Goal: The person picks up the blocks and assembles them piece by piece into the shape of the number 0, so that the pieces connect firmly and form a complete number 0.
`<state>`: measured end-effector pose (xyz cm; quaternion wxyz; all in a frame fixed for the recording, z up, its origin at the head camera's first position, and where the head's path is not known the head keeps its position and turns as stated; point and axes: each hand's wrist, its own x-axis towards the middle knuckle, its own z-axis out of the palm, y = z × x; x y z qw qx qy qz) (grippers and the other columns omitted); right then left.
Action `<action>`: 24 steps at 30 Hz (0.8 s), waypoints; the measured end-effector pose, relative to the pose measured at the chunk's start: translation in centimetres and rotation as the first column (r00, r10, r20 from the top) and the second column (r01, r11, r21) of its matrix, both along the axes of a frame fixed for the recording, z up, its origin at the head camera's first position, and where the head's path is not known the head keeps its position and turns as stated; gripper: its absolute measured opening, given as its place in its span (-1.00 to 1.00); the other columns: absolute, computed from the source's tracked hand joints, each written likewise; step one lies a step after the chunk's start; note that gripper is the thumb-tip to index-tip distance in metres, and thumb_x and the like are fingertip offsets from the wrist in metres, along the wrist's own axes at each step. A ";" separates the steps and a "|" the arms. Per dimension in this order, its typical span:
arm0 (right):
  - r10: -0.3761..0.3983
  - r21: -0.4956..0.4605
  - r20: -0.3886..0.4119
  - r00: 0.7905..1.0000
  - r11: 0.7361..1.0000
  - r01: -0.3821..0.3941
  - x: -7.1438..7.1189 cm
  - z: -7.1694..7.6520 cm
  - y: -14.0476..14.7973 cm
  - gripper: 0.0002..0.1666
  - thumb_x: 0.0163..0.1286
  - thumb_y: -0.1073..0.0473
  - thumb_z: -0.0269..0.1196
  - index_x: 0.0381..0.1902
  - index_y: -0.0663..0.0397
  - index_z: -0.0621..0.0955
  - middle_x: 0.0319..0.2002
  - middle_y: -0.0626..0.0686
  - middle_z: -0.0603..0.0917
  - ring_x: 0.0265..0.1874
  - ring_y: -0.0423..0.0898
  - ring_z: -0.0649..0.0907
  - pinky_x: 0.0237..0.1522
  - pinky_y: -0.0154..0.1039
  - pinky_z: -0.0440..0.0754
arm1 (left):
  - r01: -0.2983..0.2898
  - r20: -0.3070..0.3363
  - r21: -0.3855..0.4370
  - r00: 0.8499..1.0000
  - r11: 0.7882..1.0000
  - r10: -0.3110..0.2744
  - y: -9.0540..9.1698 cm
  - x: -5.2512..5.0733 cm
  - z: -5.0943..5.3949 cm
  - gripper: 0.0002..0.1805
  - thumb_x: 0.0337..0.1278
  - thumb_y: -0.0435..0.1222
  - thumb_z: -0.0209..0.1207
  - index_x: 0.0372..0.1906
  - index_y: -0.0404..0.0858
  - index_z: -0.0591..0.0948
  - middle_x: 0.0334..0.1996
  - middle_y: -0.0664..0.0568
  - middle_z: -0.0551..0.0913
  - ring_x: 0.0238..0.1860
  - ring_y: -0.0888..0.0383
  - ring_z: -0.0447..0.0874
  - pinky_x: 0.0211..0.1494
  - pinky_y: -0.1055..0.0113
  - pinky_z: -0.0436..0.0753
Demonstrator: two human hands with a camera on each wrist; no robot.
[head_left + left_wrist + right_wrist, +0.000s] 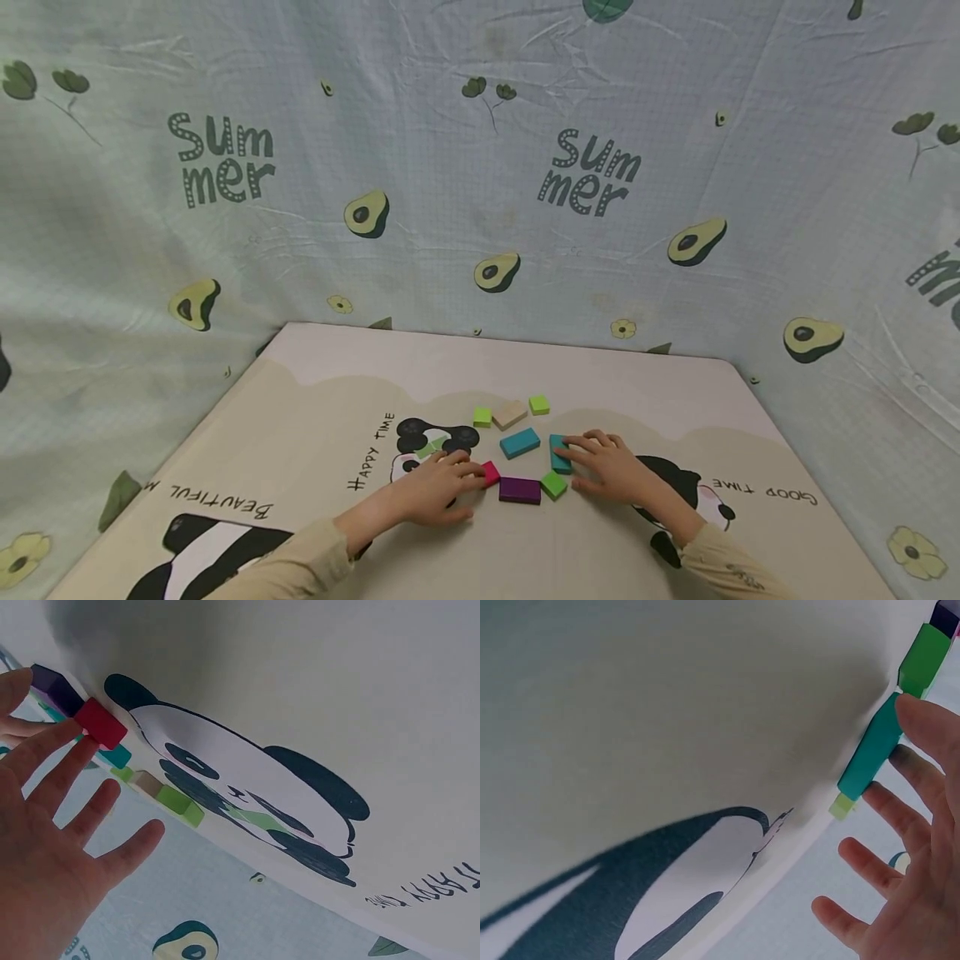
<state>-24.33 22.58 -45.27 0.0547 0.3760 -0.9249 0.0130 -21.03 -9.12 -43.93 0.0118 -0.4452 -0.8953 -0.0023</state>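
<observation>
Curtained-off space, room type unclear, avocado-print fabric [435, 167], panda-print tabletop [555, 558].

There are three green blocks [554, 485], two teal blocks [520, 444], one red block [491, 473], one purple block [520, 491] and one beige block [509, 415], eight in all, plus two hands [438, 490] and three printed pandas [197, 558].

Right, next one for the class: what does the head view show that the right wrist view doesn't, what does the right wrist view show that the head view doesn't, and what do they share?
Only the head view: the left hand, the wooden block and the "Happy time" lettering.

Only the right wrist view: the palm side of the right hand; the head view shows its back.

Both: that hand, the teal block at its fingers, a green block, the purple block and black-and-white printing on the table.
</observation>
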 end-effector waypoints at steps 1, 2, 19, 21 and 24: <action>-0.003 0.005 0.000 1.000 1.000 0.003 0.0 0.0 0.0 -0.44 0.21 -0.04 0.16 0.18 -0.10 0.41 0.17 0.07 0.43 0.07 0.08 0.40 -0.08 0.15 0.38 | -0.002 -0.004 -0.004 1.000 1.000 0.002 0.0 0.1 0.0 -0.56 0.10 -0.02 0.06 0.10 -0.01 0.47 0.08 0.14 0.47 0.11 0.13 0.33 0.09 0.07 0.44; -0.006 0.008 0.002 1.000 1.000 0.006 0.0 0.0 0.0 -0.44 0.21 -0.04 0.16 0.18 -0.10 0.41 0.17 0.07 0.43 0.07 0.08 0.40 -0.08 0.14 0.38 | -0.004 -0.010 -0.008 1.000 1.000 0.003 0.0 0.1 0.0 -0.56 0.10 -0.01 0.06 0.10 -0.01 0.47 0.08 0.13 0.47 0.11 0.12 0.32 0.09 0.07 0.44; -0.025 0.009 0.013 1.000 1.000 0.025 -0.1 -0.6 0.1 -0.41 0.21 -0.06 0.15 0.22 -0.14 0.37 0.21 0.05 0.39 0.08 0.04 0.39 -0.08 0.12 0.39 | 0.028 0.005 0.047 1.000 0.998 -0.028 -0.1 -0.2 0.3 -0.64 0.10 -0.05 0.06 0.01 -0.05 0.51 0.00 0.12 0.49 0.01 0.17 0.35 0.01 0.16 0.47; -0.022 0.003 0.009 1.000 1.000 0.022 -0.1 -0.7 0.1 -0.41 0.21 -0.06 0.15 0.21 -0.14 0.37 0.20 0.05 0.39 0.08 0.05 0.39 -0.08 0.12 0.38 | 0.035 0.001 0.055 0.999 0.998 -0.035 -0.1 -0.3 0.3 -0.65 0.10 -0.05 0.07 -0.01 -0.05 0.52 -0.01 0.12 0.50 -0.01 0.17 0.35 0.00 0.18 0.47; -0.011 -0.007 -0.005 1.000 1.000 0.011 -0.2 -0.8 0.2 -0.40 0.20 -0.06 0.16 0.21 -0.13 0.38 0.20 0.06 0.40 0.07 0.05 0.40 -0.08 0.12 0.39 | 0.044 -0.005 0.064 0.999 0.997 -0.044 -0.1 -0.4 0.3 -0.66 0.10 -0.05 0.06 -0.03 -0.04 0.53 -0.02 0.12 0.51 -0.01 0.18 0.36 0.02 0.18 0.47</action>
